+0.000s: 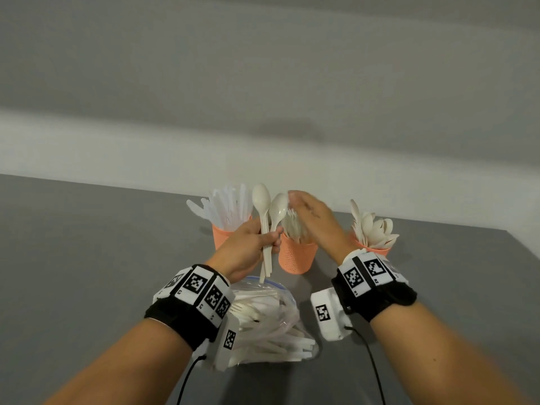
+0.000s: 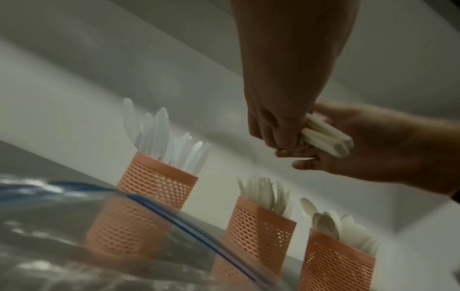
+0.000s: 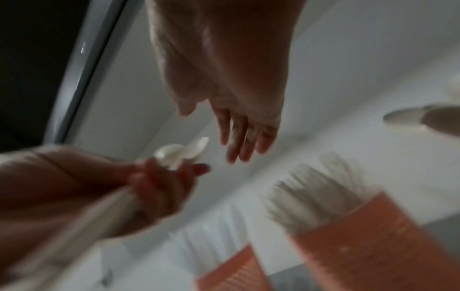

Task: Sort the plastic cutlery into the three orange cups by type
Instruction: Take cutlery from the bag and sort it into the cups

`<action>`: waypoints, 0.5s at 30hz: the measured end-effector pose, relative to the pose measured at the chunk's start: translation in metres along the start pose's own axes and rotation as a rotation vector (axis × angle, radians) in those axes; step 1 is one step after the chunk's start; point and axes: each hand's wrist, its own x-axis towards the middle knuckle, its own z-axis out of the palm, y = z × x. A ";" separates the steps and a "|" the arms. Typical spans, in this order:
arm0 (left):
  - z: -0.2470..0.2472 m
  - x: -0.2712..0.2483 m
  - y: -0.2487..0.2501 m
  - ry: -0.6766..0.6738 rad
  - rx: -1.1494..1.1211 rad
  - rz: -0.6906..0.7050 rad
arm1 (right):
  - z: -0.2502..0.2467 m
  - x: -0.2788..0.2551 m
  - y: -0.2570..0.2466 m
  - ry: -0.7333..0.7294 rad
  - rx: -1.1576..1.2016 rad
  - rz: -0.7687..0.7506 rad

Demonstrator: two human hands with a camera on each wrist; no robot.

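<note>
Three orange mesh cups stand in a row on the grey table. The left cup (image 1: 219, 235) holds clear knives, the middle cup (image 1: 295, 257) holds forks, the right cup (image 1: 377, 250) holds cream spoons. My left hand (image 1: 253, 244) grips a small bundle of cream spoons (image 1: 264, 226) by the handles, bowls up, just left of the middle cup. In the left wrist view the bundle's handle ends (image 2: 326, 137) stick out of the fist. My right hand (image 1: 309, 213) hovers above the fork cup with straight fingers, holding nothing; in the right wrist view its fingers (image 3: 244, 135) spread near the spoon bowls (image 3: 183, 150).
A clear zip bag (image 1: 271, 320) with several more pieces of white cutlery lies on the table between my forearms, close to me. The table's far edge (image 1: 117, 185) meets a pale wall. Cables hang from both wrist bands.
</note>
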 end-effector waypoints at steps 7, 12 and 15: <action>0.028 -0.002 0.003 -0.180 0.150 -0.033 | 0.004 -0.018 -0.010 -0.061 0.298 0.119; 0.043 -0.009 -0.009 -0.172 0.278 0.000 | -0.003 -0.032 -0.011 -0.023 0.388 0.130; 0.049 -0.022 -0.018 -0.139 0.342 0.043 | -0.022 -0.031 -0.010 0.072 0.434 0.110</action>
